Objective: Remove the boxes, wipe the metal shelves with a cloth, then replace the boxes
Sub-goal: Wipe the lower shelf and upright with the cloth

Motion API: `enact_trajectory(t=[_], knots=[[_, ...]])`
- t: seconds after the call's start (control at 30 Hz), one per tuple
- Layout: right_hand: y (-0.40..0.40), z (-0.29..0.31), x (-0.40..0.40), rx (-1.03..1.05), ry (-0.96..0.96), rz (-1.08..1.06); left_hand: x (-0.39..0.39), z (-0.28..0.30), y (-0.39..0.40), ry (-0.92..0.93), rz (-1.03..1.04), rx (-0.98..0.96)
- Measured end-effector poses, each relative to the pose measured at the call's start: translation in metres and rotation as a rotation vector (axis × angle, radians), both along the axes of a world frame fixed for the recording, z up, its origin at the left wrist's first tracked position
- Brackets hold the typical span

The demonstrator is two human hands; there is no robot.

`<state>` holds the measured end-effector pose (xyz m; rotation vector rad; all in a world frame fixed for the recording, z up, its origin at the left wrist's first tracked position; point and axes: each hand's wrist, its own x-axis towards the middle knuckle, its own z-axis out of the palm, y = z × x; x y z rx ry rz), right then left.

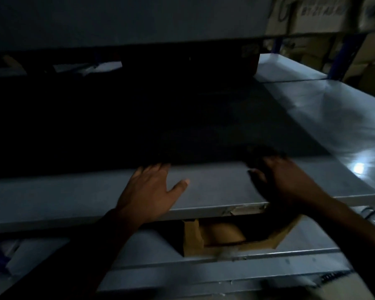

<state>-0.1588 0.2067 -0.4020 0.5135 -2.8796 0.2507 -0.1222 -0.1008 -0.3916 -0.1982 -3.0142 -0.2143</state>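
Right hand (284, 176) sits low right of centre, pressed down on something dark and blurry, which I'd guess is the cloth (258, 169). It's too smeared and dim to say whether the fingers are curled round it or just flat on top, so I honestly can't tell the grip there. Left hand (152, 187) is easier: low centre, fingers straight and spread, thumb out, palm flat on the front strip of the metal shelf (214, 187), holding nothing.

The shelf itself runs across the middle of the frame and looks bare where I can see it; the right part shines with a light reflection, the left and middle go into deep shadow, so no idea what's back there. So I'd say the boxes are off this level and we're mid-wipe.

Still to do, judging from this: finish wiping, then put boxes back. There's an open cardboard box (225, 237) on the lower shelf (268, 269) near the bottom centre, and more cartons (307, 16) stacked in the upper right corner.
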Motion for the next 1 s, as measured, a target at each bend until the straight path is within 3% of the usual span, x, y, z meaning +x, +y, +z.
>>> enact_trajectory(t=[0.13,0.2,0.33,0.5,0.63,0.8,0.9,1.0], knots=[[-0.021,0.006,-0.02,0.032,0.069,-0.134,-0.003,0.0,0.004,0.022,0.041,0.01],[-0.063,0.008,-0.024,0.003,0.103,-0.062,-0.004,-0.002,0.005,0.036,0.064,0.007],[-0.143,0.004,-0.015,-0.108,-0.012,0.088,-0.008,-0.007,0.0,0.066,0.09,-0.068],[-0.125,0.009,0.027,-0.069,-0.07,0.382,-0.003,-0.005,-0.003,0.081,-0.012,-0.149],[-0.052,0.007,0.024,0.003,-0.092,0.227,-0.003,0.002,-0.003,0.068,0.089,0.027],[-0.052,0.0,-0.001,-0.05,-0.077,-0.13,0.011,-0.004,-0.035,0.091,0.1,-0.039],[-0.111,0.012,0.005,-0.081,-0.063,-0.079,0.015,-0.008,-0.042,0.118,0.143,-0.054],[-0.162,0.009,0.016,-0.123,-0.107,0.125,0.013,-0.01,-0.04,0.135,0.159,-0.059]])
